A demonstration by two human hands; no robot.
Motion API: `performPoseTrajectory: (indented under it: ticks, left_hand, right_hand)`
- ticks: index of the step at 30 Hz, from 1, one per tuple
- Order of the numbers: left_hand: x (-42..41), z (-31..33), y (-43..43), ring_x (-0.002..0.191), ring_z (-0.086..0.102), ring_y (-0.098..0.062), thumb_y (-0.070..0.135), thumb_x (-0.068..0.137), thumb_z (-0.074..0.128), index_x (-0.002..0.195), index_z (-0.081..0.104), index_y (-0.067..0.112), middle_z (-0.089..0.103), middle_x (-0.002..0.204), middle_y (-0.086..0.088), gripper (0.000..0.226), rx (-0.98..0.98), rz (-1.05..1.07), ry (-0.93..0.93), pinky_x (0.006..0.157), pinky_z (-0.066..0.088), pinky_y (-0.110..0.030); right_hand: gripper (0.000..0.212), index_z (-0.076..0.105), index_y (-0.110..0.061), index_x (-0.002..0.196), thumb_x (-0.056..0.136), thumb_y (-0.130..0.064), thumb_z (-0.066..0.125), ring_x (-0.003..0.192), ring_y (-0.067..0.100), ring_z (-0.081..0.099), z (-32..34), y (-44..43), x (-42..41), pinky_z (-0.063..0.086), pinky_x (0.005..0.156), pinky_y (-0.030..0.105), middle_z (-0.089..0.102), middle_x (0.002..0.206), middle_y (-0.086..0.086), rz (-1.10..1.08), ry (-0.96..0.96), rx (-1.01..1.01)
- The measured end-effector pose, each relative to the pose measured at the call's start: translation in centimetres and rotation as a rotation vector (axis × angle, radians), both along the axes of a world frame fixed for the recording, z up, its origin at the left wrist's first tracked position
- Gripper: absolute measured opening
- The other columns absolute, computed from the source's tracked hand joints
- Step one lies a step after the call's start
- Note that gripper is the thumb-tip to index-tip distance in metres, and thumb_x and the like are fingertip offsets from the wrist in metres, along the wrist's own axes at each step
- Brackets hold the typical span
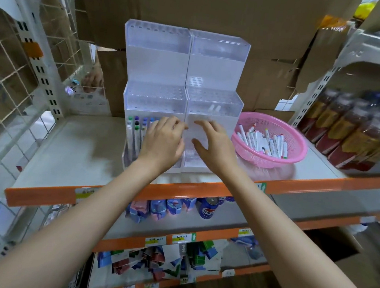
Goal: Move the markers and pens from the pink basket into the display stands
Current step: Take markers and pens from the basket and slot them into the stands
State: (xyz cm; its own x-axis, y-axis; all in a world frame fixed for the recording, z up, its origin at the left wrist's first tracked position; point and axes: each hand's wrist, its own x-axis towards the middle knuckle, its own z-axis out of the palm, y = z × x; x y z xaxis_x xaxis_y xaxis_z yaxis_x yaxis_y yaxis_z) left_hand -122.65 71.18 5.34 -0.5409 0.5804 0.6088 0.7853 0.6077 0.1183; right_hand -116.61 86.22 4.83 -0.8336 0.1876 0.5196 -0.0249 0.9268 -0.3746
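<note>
Two white tiered display stands sit side by side on the shelf, the left stand (155,70) and the right stand (217,76). Several markers (137,126) stand upright in the left stand's lowest tier. A pink basket (297,152) to the right of the stands holds several white markers (262,141) lying loose. My left hand (163,141) hovers over the left stand's lowest tier with its fingers bent down; the back of the hand hides anything under them. My right hand (212,141) is spread flat over the right stand's lowest tier and holds nothing.
The stands and basket rest on a grey shelf with an orange front edge (179,189). Dark bottles (350,128) line the shelf at the right. A wire grid panel (11,73) stands at the left, cardboard behind. Lower shelves hold packets and cans.
</note>
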Motion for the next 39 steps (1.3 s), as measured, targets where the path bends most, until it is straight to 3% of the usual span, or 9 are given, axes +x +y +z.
performPoseTrajectory:
  ticks: [5, 9, 12, 20, 27, 32, 39]
  left_hand:
    - [1.1, 0.1, 5.2, 0.093, 0.059, -0.032, 0.013, 0.077, 0.067, 0.105, 0.065, 0.007, 0.063, 0.1, -0.011, 0.029, -0.013, -0.1, -0.024, 0.079, 0.045, -0.04]
    - [1.6, 0.2, 9.7, 0.089, 0.059, -0.033, 0.014, 0.076, 0.067, 0.102, 0.065, 0.007, 0.063, 0.096, -0.011, 0.027, -0.039, -0.148, -0.068, 0.074, 0.045, -0.039]
    - [1.8, 0.1, 13.2, 0.093, 0.057, -0.036, 0.014, 0.078, 0.063, 0.105, 0.065, 0.006, 0.061, 0.099, -0.015, 0.028, -0.061, -0.183, -0.129, 0.076, 0.045, -0.041]
    - [2.0, -1.1, 21.3, 0.102, 0.051, -0.037, 0.009, 0.086, 0.054, 0.109, 0.061, 0.001, 0.058, 0.108, -0.02, 0.025, -0.199, -0.317, -0.296, 0.087, 0.037, -0.04]
    - [0.2, -1.9, 25.8, 0.098, 0.057, -0.037, 0.012, 0.087, 0.053, 0.102, 0.06, 0.001, 0.063, 0.107, -0.022, 0.02, -0.325, -0.025, -0.515, 0.073, 0.043, -0.037]
    - [-1.1, -2.4, 27.6, 0.092, 0.062, -0.033, 0.011, 0.091, 0.05, 0.102, 0.063, 0.001, 0.066, 0.101, -0.017, 0.02, -0.293, 0.154, -0.482, 0.064, 0.039, -0.033]
    - [-1.8, -3.1, 28.2, 0.086, 0.061, -0.028, 0.01, 0.093, 0.046, 0.099, 0.064, 0.008, 0.068, 0.098, -0.011, 0.019, -0.377, 0.256, -0.393, 0.061, 0.038, -0.032]
  right_hand:
    - [0.048, 0.05, -0.014, 0.135, 0.089, -0.022, 0.062, 0.119, 0.027, 0.048, -0.4, 4.6, 1.8, 0.042, 0.09, 0.035, 0.053, 0.13, 0.008, -0.073, -0.078, -0.016]
    - [0.043, 0.05, -0.012, 0.133, 0.092, -0.021, 0.058, 0.116, 0.03, 0.048, -0.3, 9.0, 2.7, 0.042, 0.083, 0.035, 0.053, 0.126, 0.011, -0.143, -0.141, -0.024]
    - [0.04, 0.051, -0.011, 0.131, 0.093, -0.022, 0.055, 0.115, 0.032, 0.049, -0.2, 12.7, 3.0, 0.044, 0.087, 0.042, 0.053, 0.124, 0.012, -0.188, -0.173, -0.032]
    - [0.034, 0.052, -0.011, 0.124, 0.093, -0.023, 0.053, 0.112, 0.032, 0.051, -1.6, 20.2, 2.1, 0.044, 0.08, 0.04, 0.054, 0.121, 0.012, -0.232, -0.348, 0.016]
    - [0.024, 0.056, -0.01, 0.113, 0.091, -0.02, 0.051, 0.1, 0.036, 0.057, -2.6, 23.8, 0.1, 0.042, 0.069, 0.038, 0.059, 0.11, 0.017, -0.226, -0.486, 0.074]
    - [0.013, 0.058, -0.015, 0.098, 0.088, -0.021, 0.052, 0.089, 0.034, 0.06, -3.1, 25.6, -1.3, 0.041, 0.062, 0.034, 0.065, 0.096, 0.012, -0.16, -0.506, 0.011]
    - [0.019, 0.061, -0.009, 0.097, 0.079, -0.014, 0.056, 0.084, 0.028, 0.056, -3.1, 26.3, -1.4, 0.046, 0.066, 0.036, 0.064, 0.089, 0.008, -0.112, -0.476, -0.105]
